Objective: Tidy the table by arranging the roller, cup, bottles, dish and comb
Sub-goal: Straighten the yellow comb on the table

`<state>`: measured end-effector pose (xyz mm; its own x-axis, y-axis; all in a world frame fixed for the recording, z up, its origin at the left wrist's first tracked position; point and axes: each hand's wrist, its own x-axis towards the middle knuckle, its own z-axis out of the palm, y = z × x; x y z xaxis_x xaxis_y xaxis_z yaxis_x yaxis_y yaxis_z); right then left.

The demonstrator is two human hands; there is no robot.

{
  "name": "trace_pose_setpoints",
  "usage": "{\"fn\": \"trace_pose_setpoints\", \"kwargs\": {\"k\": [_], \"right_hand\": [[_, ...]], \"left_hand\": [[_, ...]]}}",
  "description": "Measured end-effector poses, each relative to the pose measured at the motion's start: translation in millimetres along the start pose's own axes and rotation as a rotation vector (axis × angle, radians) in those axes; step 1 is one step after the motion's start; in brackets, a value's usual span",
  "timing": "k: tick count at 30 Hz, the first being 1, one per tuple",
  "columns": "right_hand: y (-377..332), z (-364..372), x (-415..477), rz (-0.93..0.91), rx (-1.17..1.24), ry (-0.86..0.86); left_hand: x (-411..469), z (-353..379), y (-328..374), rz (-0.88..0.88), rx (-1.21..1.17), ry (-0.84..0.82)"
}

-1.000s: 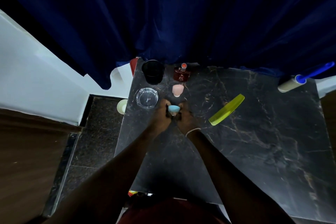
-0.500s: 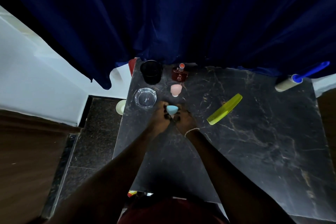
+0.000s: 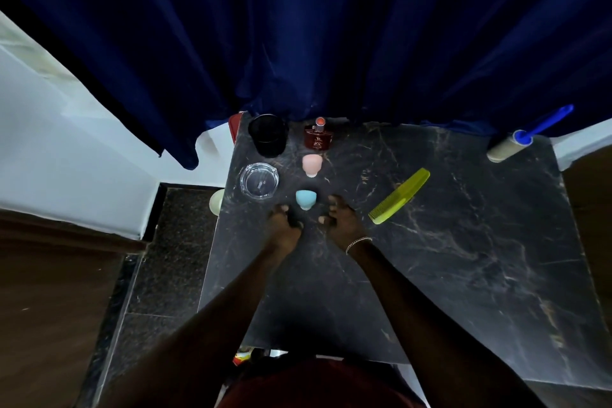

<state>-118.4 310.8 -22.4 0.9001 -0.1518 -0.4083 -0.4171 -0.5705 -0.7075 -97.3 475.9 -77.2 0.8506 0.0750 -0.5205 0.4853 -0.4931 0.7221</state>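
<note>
A small blue bottle (image 3: 306, 199) stands free on the black marble table (image 3: 463, 258). My left hand (image 3: 285, 222) and my right hand (image 3: 338, 219) rest just below it on either side, fingers apart and holding nothing. Behind the blue bottle stand a pink bottle (image 3: 312, 165) and a dark red perfume bottle (image 3: 318, 137). The black cup (image 3: 267, 135) sits at the back left corner, with the clear glass dish (image 3: 259, 181) in front of it. A yellow-green comb (image 3: 399, 196) lies to the right. The lint roller (image 3: 523, 139) with a blue handle lies at the back right corner.
A dark blue curtain (image 3: 314, 30) hangs along the table's far edge. A red object (image 3: 233, 124) peeks out behind the back left corner. The table's left edge drops to a dark floor (image 3: 175, 242), where a pale round object (image 3: 216, 202) sits.
Both hands held the blue bottle between them. Now they have let go of it and drawn back slightly toward me, leaving it standing.
</note>
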Motion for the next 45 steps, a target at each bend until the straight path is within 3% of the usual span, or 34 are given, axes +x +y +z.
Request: {"fn": "trace_pose_setpoints", "kwargs": {"k": [3,8,15,24,31,40,45], "right_hand": [[24,-8,-5,0.009,0.006,0.041],[43,-36,-16,-0.077,-0.151,0.088],[59,-93,-26,0.054,-0.092,0.215],[91,-162,6,0.026,-0.162,0.178],[115,-179,39,0.14,-0.279,0.118],[131,-171,58,0.077,-0.559,0.058],[121,-163,70,0.002,-0.565,0.012]], "left_hand": [[-35,4,24,-0.009,0.065,0.024],[-61,34,50,0.063,0.176,-0.125],[-73,74,98,0.182,0.244,-0.195],[-52,112,131,0.282,0.469,-0.232],[-48,150,127,0.319,0.649,-0.241],[-43,165,111,0.378,0.726,-0.183],[-48,157,118,0.349,0.649,-0.182]]}}
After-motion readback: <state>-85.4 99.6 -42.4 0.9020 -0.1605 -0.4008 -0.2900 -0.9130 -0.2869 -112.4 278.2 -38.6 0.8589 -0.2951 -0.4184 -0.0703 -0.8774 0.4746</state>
